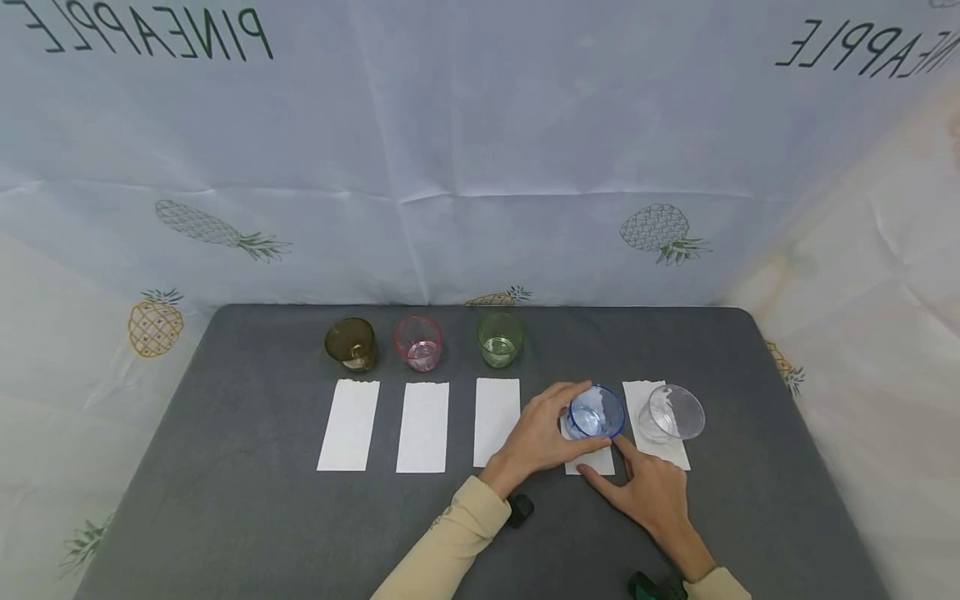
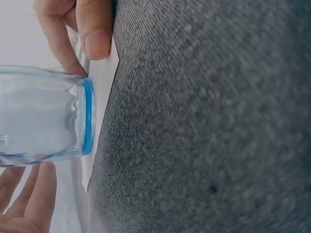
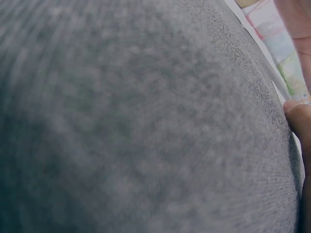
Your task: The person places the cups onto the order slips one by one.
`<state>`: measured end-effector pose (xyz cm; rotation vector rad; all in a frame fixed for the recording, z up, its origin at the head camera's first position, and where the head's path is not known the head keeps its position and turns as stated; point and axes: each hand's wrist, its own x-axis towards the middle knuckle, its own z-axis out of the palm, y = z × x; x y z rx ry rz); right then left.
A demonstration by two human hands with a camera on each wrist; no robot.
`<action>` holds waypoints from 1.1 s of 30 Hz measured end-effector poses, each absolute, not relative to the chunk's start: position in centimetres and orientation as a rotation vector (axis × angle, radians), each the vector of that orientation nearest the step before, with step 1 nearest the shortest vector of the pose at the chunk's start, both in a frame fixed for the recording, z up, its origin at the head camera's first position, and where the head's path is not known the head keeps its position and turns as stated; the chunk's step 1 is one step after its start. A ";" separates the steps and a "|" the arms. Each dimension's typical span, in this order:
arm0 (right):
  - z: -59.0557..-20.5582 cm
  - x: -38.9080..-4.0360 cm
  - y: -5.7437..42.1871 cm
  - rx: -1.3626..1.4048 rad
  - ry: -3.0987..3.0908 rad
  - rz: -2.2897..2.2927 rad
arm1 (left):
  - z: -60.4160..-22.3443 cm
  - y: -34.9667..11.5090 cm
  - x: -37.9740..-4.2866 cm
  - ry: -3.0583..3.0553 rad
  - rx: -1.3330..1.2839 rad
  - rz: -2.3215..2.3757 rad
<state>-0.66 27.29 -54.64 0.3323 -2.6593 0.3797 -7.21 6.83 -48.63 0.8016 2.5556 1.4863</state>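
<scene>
Soft, diffuse light; the tabletop (image 3: 121, 136) blurs in the wrist views.

Both sleeves are a pale cream or soft beige. The left sleeve (image 1: 450, 537) ends in a plain cuff of matching fabric, with a small darker marking just behind it — too small to read. Only the end of the right sleeve (image 1: 718, 585) shows, in the same cream. Each wrist carries a small dark device: the left device (image 1: 519, 510) is black and blocky, the right device (image 1: 654, 587) black with a green patch. The fingers (image 2: 41, 194) are bare and slender.
</scene>
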 end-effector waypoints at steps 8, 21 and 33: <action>-54.5 -0.3 27.1 0.321 -2.657 0.375 | -48.6 6.9 -7.0 2.489 0.752 1.554; -54.0 0.7 27.0 0.289 -2.671 0.386 | -48.5 6.8 -6.9 2.512 0.737 1.515; -52.2 3.0 26.3 0.207 -2.589 0.720 | -47.9 6.7 -6.7 2.578 0.750 1.394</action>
